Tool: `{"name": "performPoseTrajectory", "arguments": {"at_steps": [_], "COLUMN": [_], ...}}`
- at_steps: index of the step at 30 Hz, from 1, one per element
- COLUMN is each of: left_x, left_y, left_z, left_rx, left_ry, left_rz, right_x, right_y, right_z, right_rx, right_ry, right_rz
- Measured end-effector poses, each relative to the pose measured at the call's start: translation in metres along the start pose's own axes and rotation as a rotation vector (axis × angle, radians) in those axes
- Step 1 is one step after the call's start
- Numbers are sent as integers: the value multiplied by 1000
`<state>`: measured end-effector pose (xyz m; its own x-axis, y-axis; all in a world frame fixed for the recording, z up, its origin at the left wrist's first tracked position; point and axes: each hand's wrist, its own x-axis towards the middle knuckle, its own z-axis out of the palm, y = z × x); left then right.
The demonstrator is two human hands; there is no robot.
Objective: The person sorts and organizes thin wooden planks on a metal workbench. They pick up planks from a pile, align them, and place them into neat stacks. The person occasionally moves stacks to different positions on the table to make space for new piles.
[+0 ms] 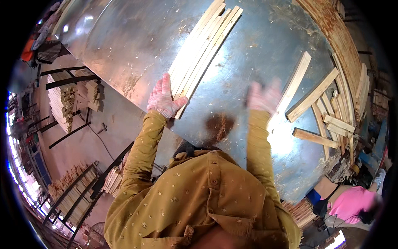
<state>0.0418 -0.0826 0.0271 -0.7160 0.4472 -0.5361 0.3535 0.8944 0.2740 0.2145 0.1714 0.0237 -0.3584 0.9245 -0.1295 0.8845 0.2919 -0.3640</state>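
My left hand (163, 98), in a pink and white knit glove, rests at the near end of a row of pale wooden strips (203, 47). Its fingers stretch along the left edge, and the thumb spreads across the strip ends. The strips lie side by side on the metal table (137, 45), their ends slightly uneven. Over the table to the right, my right hand (264, 96), gloved alike, is blurred by motion. Its thumb and fingers look spread, with nothing visible in them. Just beside it lies a single wooden strip (295, 81), slanting away.
Loose wood pieces (331, 112) lie heaped at the table's right side, by a curved rusty rim (338, 31). Racks of stacked wood (62, 99) stand on the floor at left. A person in pink (352, 203) is at the lower right. Sawdust (222, 126) dots the table.
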Motion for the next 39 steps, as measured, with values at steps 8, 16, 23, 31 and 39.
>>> {"name": "performPoseTrajectory", "arguments": {"at_steps": [8,16,23,31,39], "left_x": [-4,-13,-12,-6,-7], "left_y": [10,14,28,15,5], "left_z": [11,20,16,29,38], "left_rx": [30,153,274,176,108], "left_ry": [197,137,56,343,453], "left_rz": [-7,44,-55,78,137], "right_x": [12,-19,109,241,217], "right_y": [62,-92,-85,-173,-217], "right_z": [-11,55,53,105,57], "right_rx": [51,139,318,-649,-759], "right_ry": [-188,-752,-204,188,-171], "right_rz": [240,-169,-492,-1000,-720]}}
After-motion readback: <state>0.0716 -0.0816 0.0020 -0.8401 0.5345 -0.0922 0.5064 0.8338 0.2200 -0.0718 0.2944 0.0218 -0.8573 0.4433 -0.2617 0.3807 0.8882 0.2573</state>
